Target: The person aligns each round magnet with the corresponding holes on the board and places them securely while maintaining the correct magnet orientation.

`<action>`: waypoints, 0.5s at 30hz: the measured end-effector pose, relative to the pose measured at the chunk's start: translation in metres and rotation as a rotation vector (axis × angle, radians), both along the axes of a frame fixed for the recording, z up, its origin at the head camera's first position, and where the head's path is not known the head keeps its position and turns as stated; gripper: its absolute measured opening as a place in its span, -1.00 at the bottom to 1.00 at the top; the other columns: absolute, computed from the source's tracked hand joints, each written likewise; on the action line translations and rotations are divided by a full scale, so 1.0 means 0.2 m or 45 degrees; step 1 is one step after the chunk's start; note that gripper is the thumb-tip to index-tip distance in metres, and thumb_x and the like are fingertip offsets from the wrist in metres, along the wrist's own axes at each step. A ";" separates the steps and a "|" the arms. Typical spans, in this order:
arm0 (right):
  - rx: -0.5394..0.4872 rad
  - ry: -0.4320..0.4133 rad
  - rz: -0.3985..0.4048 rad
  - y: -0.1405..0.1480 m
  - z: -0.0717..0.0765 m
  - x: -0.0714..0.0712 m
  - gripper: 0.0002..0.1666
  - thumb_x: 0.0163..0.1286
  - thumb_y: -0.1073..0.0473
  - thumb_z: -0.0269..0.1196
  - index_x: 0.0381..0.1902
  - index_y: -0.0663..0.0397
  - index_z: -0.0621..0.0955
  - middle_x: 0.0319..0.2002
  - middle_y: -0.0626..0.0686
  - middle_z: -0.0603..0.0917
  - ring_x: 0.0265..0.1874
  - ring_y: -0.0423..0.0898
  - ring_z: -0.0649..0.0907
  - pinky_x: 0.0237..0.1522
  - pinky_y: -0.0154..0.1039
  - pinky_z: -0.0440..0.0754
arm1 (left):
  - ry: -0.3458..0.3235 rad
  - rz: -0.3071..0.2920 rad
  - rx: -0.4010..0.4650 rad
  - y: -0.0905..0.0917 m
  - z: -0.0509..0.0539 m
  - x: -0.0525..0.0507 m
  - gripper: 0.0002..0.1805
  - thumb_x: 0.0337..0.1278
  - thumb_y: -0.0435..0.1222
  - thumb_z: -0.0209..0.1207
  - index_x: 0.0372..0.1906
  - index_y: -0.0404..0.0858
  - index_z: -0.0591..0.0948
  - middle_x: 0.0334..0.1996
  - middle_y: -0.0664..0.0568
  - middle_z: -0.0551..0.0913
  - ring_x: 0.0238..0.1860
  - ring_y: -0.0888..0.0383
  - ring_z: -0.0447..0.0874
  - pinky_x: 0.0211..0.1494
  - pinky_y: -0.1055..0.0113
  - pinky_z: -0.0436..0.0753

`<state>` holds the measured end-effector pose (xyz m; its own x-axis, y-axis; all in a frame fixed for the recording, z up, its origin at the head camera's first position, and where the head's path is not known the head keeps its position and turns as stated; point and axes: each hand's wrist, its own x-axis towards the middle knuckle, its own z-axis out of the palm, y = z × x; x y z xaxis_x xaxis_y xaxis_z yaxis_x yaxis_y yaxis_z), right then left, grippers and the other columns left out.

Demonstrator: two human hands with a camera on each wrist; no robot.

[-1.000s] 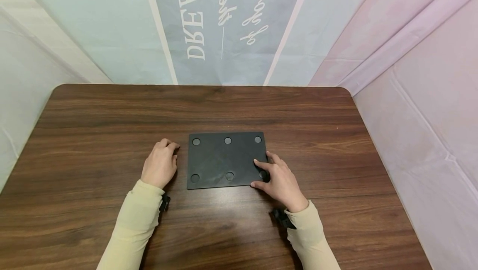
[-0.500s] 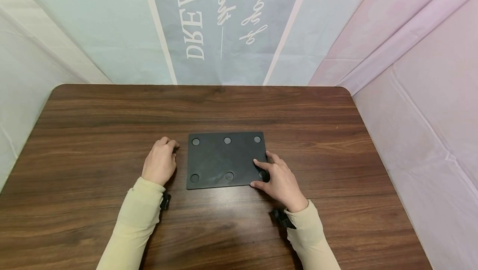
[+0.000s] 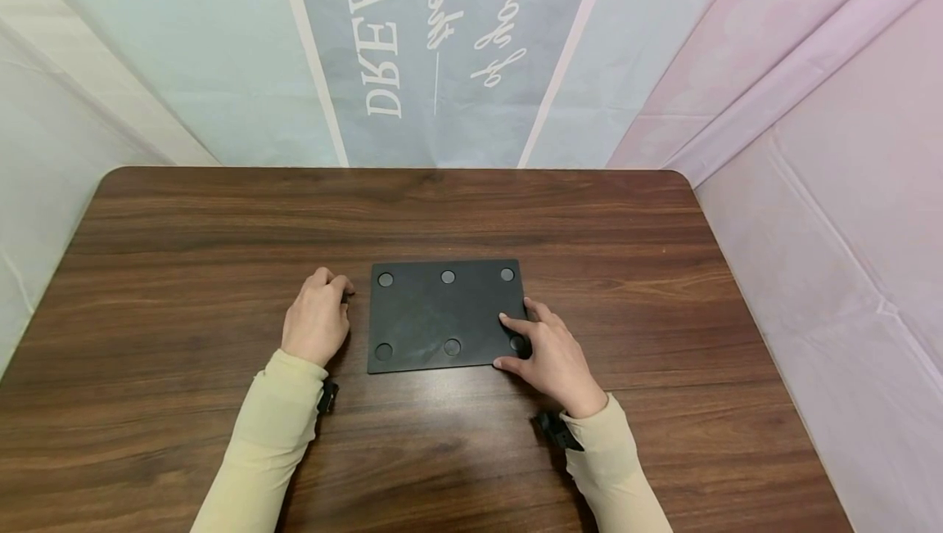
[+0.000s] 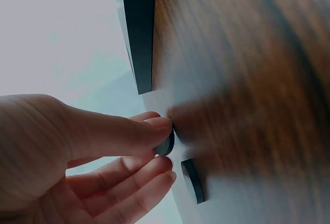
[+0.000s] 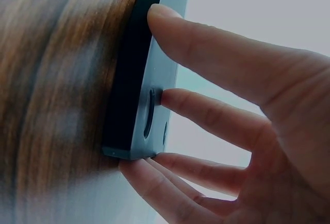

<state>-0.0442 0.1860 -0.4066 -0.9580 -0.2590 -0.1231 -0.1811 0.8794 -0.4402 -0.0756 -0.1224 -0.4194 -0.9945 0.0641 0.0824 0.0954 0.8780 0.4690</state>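
A flat black rectangular plate [image 3: 442,316] with round recesses near its edges lies on the wooden table. My right hand [image 3: 556,357] holds its near right corner: the thumb is at the near edge, one fingertip touches the top by a recess, and other fingers lie along the right side. Left of the plate, my left hand [image 3: 317,322] pinches a small dark disc [image 4: 165,145] between thumb and finger, close to the tabletop. A second dark disc [image 4: 193,182] stands out beside those fingers in the left wrist view; the hand mostly hides both discs from the head view.
The brown wooden table [image 3: 221,222] reaches to a printed cloth backdrop [image 3: 442,58] behind. Pale curtains [image 3: 847,214] hang at the sides. Each wrist wears a small black camera mount, such as the one on the right wrist [image 3: 557,431].
The left fingers shift very slightly, and a bit of a dark thing shows more at their tips. The right hand and the plate stay where they were.
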 end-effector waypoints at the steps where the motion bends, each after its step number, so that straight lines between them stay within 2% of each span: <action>1: 0.000 0.000 -0.001 0.00 0.00 0.00 -0.27 -0.01 0.02 0.52 0.17 0.03 0.60 0.33 0.36 0.35 0.25 0.34 0.41 0.10 0.22 0.49 | 0.000 0.003 0.005 0.00 0.00 0.00 -0.84 0.04 -0.60 0.17 -0.25 -0.42 0.65 -0.30 -0.23 0.52 -0.22 -0.20 0.56 -0.35 -0.05 0.62; 15: -0.006 0.016 -0.004 0.00 -0.01 0.00 -0.27 -0.02 0.02 0.53 0.16 0.03 0.61 0.32 0.36 0.37 0.24 0.34 0.43 0.09 0.21 0.50 | -0.020 -0.019 0.035 0.00 0.00 0.00 -0.86 0.04 -0.61 0.16 -0.28 -0.44 0.64 -0.32 -0.23 0.54 -0.37 -0.20 0.63 -0.41 -0.02 0.62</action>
<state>-0.0440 0.1862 -0.4079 -0.9603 -0.2563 -0.1101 -0.1837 0.8781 -0.4419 -0.0753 -0.1222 -0.4203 -0.9947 0.0768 0.0685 0.1007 0.8634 0.4943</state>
